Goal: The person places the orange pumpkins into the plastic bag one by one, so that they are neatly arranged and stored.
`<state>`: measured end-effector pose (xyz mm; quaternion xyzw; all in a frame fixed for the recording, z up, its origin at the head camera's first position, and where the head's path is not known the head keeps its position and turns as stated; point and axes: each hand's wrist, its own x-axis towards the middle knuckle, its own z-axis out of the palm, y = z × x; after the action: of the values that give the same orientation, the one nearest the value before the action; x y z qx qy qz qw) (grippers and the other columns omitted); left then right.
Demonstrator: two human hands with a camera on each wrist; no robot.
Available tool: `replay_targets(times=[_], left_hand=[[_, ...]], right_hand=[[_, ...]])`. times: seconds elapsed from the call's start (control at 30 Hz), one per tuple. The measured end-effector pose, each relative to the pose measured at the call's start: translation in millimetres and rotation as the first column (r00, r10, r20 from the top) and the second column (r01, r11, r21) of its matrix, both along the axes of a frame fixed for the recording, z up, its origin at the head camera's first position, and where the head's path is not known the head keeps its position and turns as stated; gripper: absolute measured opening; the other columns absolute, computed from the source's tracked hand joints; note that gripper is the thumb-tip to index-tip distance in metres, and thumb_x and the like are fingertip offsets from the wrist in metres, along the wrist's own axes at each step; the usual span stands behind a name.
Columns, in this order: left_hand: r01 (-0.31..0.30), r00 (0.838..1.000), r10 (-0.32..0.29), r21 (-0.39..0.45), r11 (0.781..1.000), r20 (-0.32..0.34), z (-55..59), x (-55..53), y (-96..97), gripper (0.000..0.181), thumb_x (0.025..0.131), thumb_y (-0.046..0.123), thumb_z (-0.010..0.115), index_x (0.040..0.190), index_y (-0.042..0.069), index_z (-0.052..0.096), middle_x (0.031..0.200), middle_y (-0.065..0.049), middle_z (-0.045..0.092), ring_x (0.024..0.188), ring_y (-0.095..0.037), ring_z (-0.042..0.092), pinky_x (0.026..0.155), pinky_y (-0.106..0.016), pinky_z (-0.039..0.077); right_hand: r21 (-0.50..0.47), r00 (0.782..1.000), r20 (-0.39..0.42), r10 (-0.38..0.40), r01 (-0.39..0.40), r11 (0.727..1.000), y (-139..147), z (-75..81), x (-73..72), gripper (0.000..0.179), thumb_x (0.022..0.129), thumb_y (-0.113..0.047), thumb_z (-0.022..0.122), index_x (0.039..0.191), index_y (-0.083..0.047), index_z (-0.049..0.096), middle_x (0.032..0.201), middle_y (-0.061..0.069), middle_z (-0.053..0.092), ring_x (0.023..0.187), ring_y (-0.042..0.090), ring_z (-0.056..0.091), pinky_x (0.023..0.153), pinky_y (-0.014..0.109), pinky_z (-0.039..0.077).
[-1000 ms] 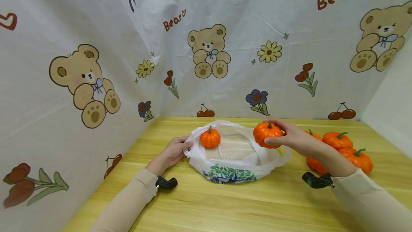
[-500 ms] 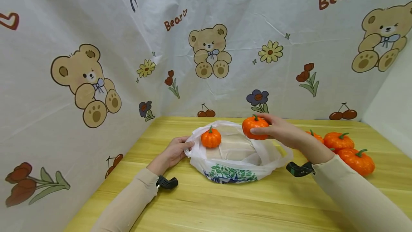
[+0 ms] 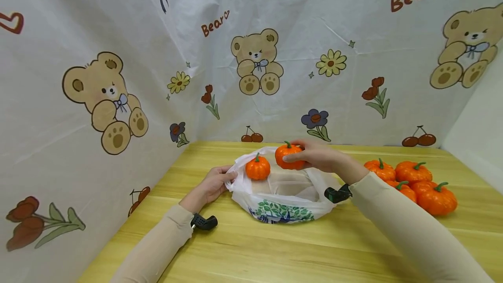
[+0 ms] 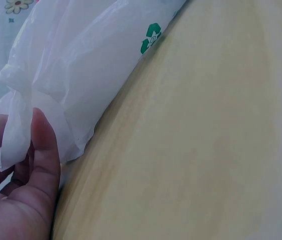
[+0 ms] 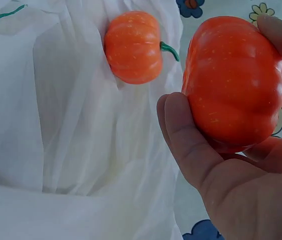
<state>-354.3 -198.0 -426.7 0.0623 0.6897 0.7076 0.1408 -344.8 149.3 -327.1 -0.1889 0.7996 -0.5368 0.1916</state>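
Observation:
A white plastic bag (image 3: 283, 208) with a green tree print lies on the table, its mouth spread wide. My left hand (image 3: 213, 183) pinches the bag's left edge between thumb and fingers, as the left wrist view also shows. Inside the bag, toward the left, sits one small orange pumpkin (image 3: 257, 168) with a green stem. My right hand (image 3: 314, 155) grips another orange pumpkin (image 3: 288, 156) by its sides, over the back of the bag's opening. In the right wrist view the held pumpkin (image 5: 235, 82) appears close beside the one in the bag (image 5: 133, 47).
Several more orange pumpkins (image 3: 435, 198) are clustered at the right of the wooden table (image 3: 251, 252). A white cloth (image 3: 298, 21) printed with bears and flowers hangs behind and along the left side. A white wall (image 3: 477, 130) stands on the right.
My right hand has carried its pumpkin leftward, from the bag's right side to above its opening near the other pumpkin. My left hand has kept its hold on the bag's edge.

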Motion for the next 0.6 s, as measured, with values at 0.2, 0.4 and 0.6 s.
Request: replay_targets(times=[0.2,0.4,0.6], left_hand=[[0.005,1.0,-0.005,-0.008,1.0,0.004,1.1,-1.7,1.7,0.043,0.102,0.006,0.059,0.142,-0.006,0.053,0.1,-0.004,0.059,0.092,-0.014,0.061,0.079,-0.025,0.057],[0.005,1.0,-0.005,-0.004,1.0,0.003,0.6,-2.0,1.0,0.044,0.102,0.006,0.059,0.144,-0.006,0.053,0.107,-0.006,0.06,0.095,-0.015,0.061,0.08,-0.026,0.058],[0.003,1.0,-0.003,-0.001,1.0,0.007,0.6,-1.8,-0.3,0.044,0.103,0.006,0.058,0.145,-0.005,0.052,0.108,-0.006,0.06,0.095,-0.015,0.061,0.081,-0.026,0.058]], right_hand=[[0.03,0.999,0.036,-0.029,0.028,0.999,-14,-7.2,-8.5,0.071,0.095,-0.028,0.073,0.15,-0.001,0.037,0.14,0.022,0.051,0.115,0.03,0.06,0.098,0.039,0.058],[0.085,0.997,0.065,-0.033,0.028,0.996,-24,-15.3,-12.3,0.08,0.092,-0.032,0.076,0.153,-0.002,0.033,0.145,0.022,0.049,0.121,0.032,0.059,0.104,0.043,0.055],[0.108,0.995,0.084,-0.044,0.035,0.994,-28,-25.1,-21.1,0.079,0.091,-0.035,0.077,0.15,-0.002,0.036,0.143,0.02,0.051,0.12,0.03,0.059,0.104,0.043,0.055]])
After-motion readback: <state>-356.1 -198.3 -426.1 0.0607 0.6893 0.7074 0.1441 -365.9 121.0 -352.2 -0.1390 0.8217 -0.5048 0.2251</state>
